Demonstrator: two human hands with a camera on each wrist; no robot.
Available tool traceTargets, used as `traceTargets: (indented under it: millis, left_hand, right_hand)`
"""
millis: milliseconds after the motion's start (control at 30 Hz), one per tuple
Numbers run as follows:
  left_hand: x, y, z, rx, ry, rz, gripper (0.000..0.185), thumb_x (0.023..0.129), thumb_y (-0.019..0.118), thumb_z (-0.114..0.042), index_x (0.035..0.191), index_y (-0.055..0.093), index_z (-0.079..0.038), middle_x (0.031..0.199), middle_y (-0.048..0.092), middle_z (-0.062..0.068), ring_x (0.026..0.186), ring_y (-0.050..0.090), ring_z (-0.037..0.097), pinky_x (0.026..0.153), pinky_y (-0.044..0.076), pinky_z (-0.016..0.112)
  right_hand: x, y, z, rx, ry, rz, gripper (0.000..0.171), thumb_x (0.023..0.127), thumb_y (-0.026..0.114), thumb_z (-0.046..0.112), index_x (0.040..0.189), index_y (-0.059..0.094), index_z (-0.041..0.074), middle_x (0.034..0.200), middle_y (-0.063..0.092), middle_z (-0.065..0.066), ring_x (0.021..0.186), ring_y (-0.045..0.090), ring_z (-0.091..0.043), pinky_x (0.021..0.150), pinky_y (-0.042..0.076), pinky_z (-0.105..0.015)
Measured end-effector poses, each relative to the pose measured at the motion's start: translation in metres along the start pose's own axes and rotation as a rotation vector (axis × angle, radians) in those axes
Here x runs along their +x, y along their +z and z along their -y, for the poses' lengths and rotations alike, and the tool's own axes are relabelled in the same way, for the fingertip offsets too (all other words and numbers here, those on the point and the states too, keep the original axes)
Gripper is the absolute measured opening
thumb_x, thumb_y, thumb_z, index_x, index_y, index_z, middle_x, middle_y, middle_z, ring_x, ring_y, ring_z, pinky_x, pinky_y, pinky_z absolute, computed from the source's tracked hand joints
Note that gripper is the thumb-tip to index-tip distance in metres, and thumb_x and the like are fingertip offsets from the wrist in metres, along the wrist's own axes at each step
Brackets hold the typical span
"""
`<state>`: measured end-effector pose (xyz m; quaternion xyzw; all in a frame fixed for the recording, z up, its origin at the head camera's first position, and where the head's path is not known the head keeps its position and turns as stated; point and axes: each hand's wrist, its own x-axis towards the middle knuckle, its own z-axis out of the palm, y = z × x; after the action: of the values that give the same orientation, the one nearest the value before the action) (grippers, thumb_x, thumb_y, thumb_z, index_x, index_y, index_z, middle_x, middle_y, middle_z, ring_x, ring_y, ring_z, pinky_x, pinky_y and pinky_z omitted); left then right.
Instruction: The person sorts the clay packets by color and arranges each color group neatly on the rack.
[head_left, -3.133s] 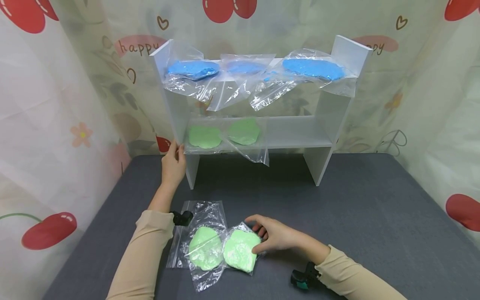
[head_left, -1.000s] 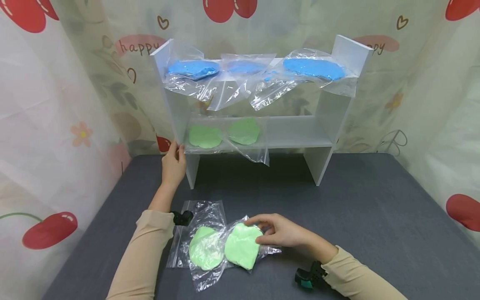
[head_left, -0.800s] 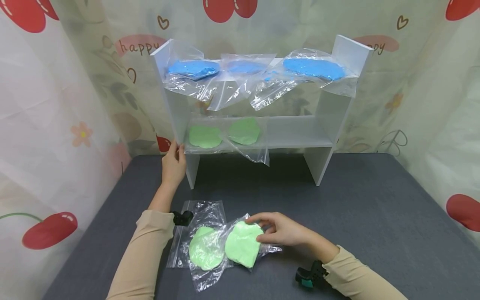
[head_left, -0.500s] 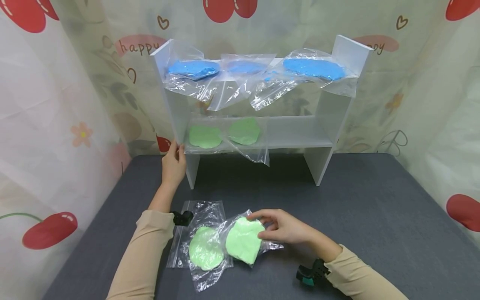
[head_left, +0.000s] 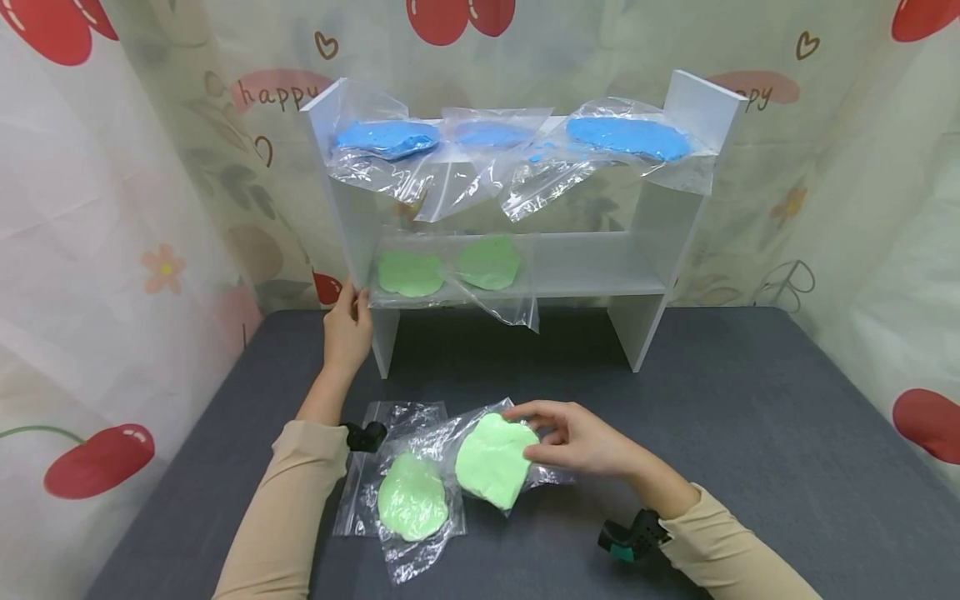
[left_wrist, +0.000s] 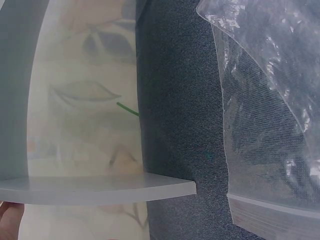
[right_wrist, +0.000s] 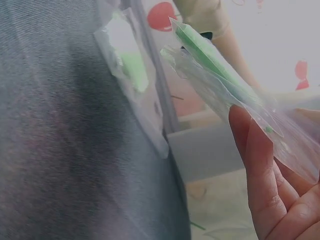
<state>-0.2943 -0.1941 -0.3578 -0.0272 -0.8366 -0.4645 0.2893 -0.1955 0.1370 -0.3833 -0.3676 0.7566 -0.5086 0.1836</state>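
**Green bag lifted by its right edge, shelf steadied on the left**

My right hand [head_left: 581,439] is pinching the bag of green putty [head_left: 495,460] at its right edge, thumb under and fingers over the plastic, so the flat green slab tips up off the grey mat [head_left: 750,417]. In the right wrist view the bag [right_wrist: 220,70] shows nearly edge-on above my fingertips [right_wrist: 260,165], which tells me it is raised and tilted, not lying flat. I judge the edge grip is there to keep the soft slab from folding. Its long axis runs from near me on the left up and away to the right, with the loose plastic trailing toward my left arm.

Just to the left of my right hand, a second green bag [head_left: 412,497] lies flat on the mat, touching or slightly under the lifted one.

My left hand [head_left: 347,325] rests against the left upright of the white shelf [head_left: 645,250], fingers around its front edge, apparently bracing it. Beyond my hands, the lower board holds two green bags [head_left: 450,268] and the top board three blue bags [head_left: 510,137].
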Motion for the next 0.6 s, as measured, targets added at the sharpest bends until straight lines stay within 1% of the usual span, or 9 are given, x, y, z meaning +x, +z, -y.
traceTargets:
  millis: [133,200,367,433,600]
  left_hand:
    - [0.0,0.0,0.0,-0.001,0.001,-0.003,0.038,0.099,0.042,-0.016,0.136,0.046,-0.006,0.121,0.06,0.024,0.11,0.061,0.036,0.083,0.051,0.05]
    - [0.0,0.0,0.001,0.002,0.003,-0.004,0.038,0.099,0.043,-0.016,0.135,0.046,-0.006,0.12,0.061,0.024,0.108,0.062,0.036,0.082,0.051,0.049]
    - [0.0,0.0,0.001,0.011,0.013,-0.01,0.037,0.099,0.043,-0.016,0.134,0.047,-0.006,0.118,0.062,0.024,0.103,0.063,0.036,0.079,0.05,0.049]
    - [0.0,0.0,0.0,0.015,0.016,-0.013,0.036,0.099,0.043,-0.016,0.134,0.047,-0.006,0.117,0.062,0.024,0.099,0.064,0.036,0.077,0.05,0.048]
    - [0.0,0.0,0.0,0.024,0.015,-0.008,0.037,0.099,0.043,-0.017,0.134,0.047,-0.006,0.115,0.063,0.025,0.09,0.063,0.036,0.074,0.049,0.047]
  right_hand:
    - [-0.001,-0.004,0.003,0.026,-0.006,-0.009,0.047,0.088,0.064,0.009,0.131,0.049,0.002,0.118,0.055,-0.022,0.059,0.057,-0.006,0.056,0.046,-0.017]
    - [-0.001,-0.006,0.005,0.045,-0.012,-0.014,0.047,0.087,0.064,0.008,0.131,0.048,0.0,0.113,0.056,-0.024,0.063,0.061,-0.01,0.058,0.047,-0.017]
    - [-0.002,-0.011,0.012,0.062,-0.031,-0.038,0.048,0.087,0.063,0.008,0.132,0.047,-0.001,0.109,0.058,-0.025,0.071,0.069,-0.02,0.065,0.052,-0.019]
    - [-0.002,-0.013,0.014,0.052,-0.038,-0.05,0.048,0.088,0.063,0.008,0.132,0.047,0.0,0.109,0.059,-0.024,0.071,0.068,-0.019,0.065,0.052,-0.02]
    - [-0.004,-0.018,0.019,0.037,-0.057,-0.072,0.047,0.088,0.063,0.007,0.132,0.048,0.002,0.109,0.06,-0.021,0.064,0.063,-0.014,0.06,0.049,-0.019]
